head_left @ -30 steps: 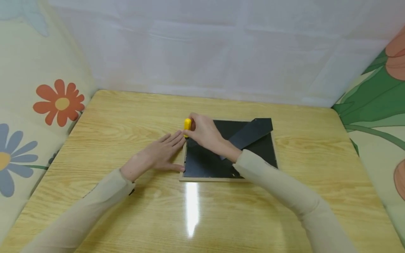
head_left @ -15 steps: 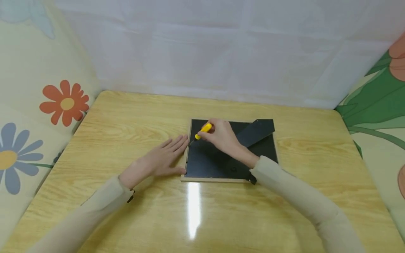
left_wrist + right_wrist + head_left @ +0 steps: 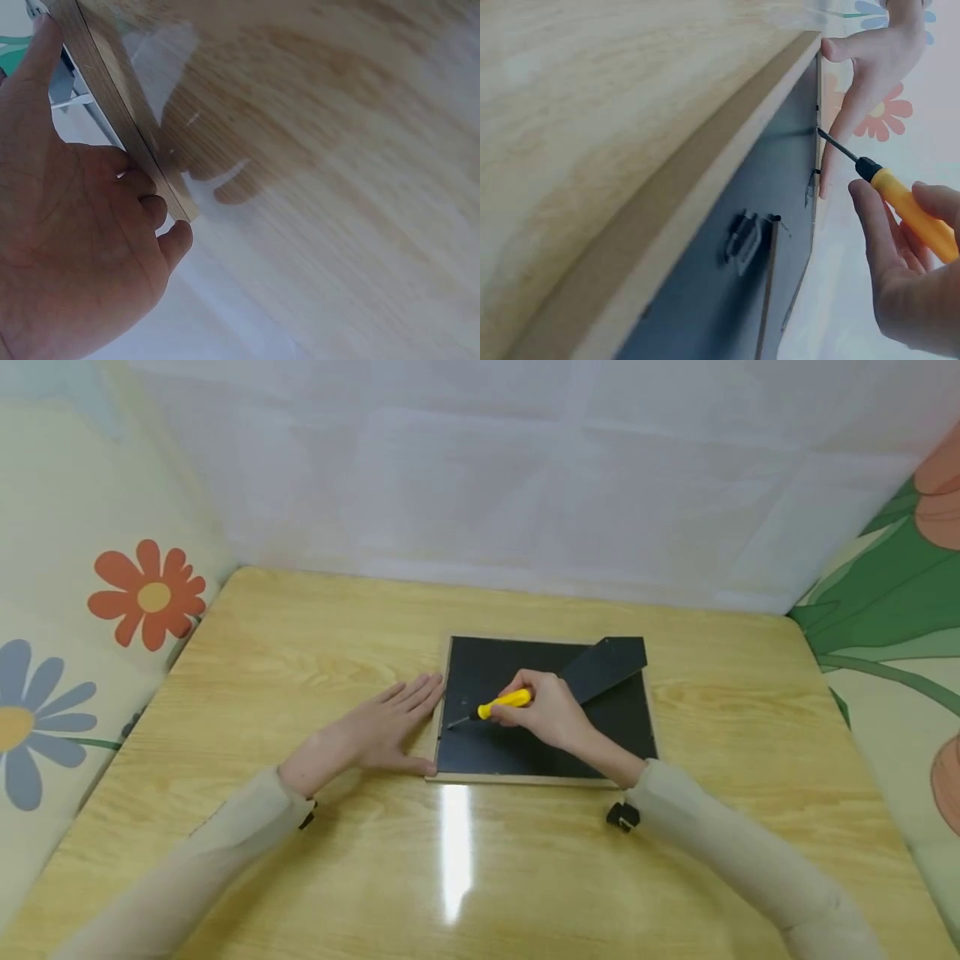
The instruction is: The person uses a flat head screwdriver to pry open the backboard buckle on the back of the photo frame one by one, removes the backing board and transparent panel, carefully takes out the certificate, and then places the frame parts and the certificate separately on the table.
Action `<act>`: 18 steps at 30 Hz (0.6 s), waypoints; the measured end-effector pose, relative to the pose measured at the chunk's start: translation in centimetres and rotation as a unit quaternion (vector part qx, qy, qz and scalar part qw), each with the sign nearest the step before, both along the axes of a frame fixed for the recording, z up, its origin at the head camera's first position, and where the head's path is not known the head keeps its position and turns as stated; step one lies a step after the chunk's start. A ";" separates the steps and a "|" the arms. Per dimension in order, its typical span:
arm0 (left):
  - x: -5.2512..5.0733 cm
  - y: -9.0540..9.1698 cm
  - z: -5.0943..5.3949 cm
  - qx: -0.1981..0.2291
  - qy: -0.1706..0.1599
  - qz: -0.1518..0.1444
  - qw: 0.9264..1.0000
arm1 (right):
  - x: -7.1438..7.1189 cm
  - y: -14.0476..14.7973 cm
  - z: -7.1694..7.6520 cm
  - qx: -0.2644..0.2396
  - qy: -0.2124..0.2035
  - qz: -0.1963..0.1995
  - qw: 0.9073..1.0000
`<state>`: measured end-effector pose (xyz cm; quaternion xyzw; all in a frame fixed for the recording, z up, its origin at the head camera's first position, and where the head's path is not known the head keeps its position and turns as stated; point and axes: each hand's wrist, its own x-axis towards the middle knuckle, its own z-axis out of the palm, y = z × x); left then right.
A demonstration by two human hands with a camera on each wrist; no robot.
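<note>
A picture frame (image 3: 525, 779) lies face down, its black backing board (image 3: 487, 668) up and a black easel stand (image 3: 611, 662) slanting across the right part. My left hand (image 3: 393, 727) rests flat on the table, straight fingers and thumb touching the frame's left side. Between thumb and fingers, my right hand (image 3: 553, 710) holds a screwdriver (image 3: 512, 700) with a yellow handle, tilted low over the board. Its tip is at the inner left edge of the frame, as the right wrist view shows, close to a small dark tab (image 3: 815, 172).
The frame sits on a wood-grain table (image 3: 315, 635). A white cloth (image 3: 465, 485) hangs behind the table, and flower-patterned panels (image 3: 153, 597) stand at both sides. A metal clip (image 3: 742, 240) sits on the backing near the stand.
My right hand has moved toward me and right, tipping the screwdriver from upright to nearly flat. Its tip has slid nearer along the left edge. My left hand has stayed in place.
</note>
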<state>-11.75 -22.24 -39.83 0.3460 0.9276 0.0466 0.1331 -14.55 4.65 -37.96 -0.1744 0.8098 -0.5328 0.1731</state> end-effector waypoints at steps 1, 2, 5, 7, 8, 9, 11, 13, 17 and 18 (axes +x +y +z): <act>0.0 0.0 0.0 0.001 0.001 -0.001 1.000 | 0.1 0.0 -0.1 -0.002 -0.004 -0.002 1.000; 0.0 0.0 0.1 0.000 0.000 -0.001 1.000 | 0.2 0.0 -0.3 -0.004 -0.009 -0.003 1.000; -0.1 0.0 0.1 -0.002 -0.007 -0.001 1.000 | 0.5 0.0 -0.6 -0.009 -0.019 -0.001 1.000; -0.1 0.1 0.1 -0.003 -0.011 0.001 1.000 | 0.5 -0.1 -0.8 -0.015 -0.019 0.002 1.000; -0.1 0.1 0.1 -0.004 -0.014 0.003 1.000 | 0.5 -0.2 -0.9 -0.019 -0.019 0.004 1.000; -0.1 0.0 0.0 -0.006 -0.016 0.004 1.000 | 0.5 -0.2 -0.9 -0.023 -0.020 0.005 1.000; -0.2 0.0 -0.1 -0.006 -0.018 0.006 1.000 | 0.5 -0.2 -1.0 -0.030 -0.021 0.006 0.999; -0.2 -0.1 -0.1 -0.006 -0.016 0.005 1.000 | 0.6 -0.2 -1.2 -0.033 -0.022 0.005 0.999; -0.2 -0.2 -0.2 -0.001 -0.011 -0.001 1.000 | 0.8 0.1 -1.4 -0.036 -0.021 0.003 0.999; -0.2 -0.2 -0.2 0.000 -0.011 -0.003 1.000 | 0.9 0.2 -1.5 -0.038 -0.022 0.004 0.999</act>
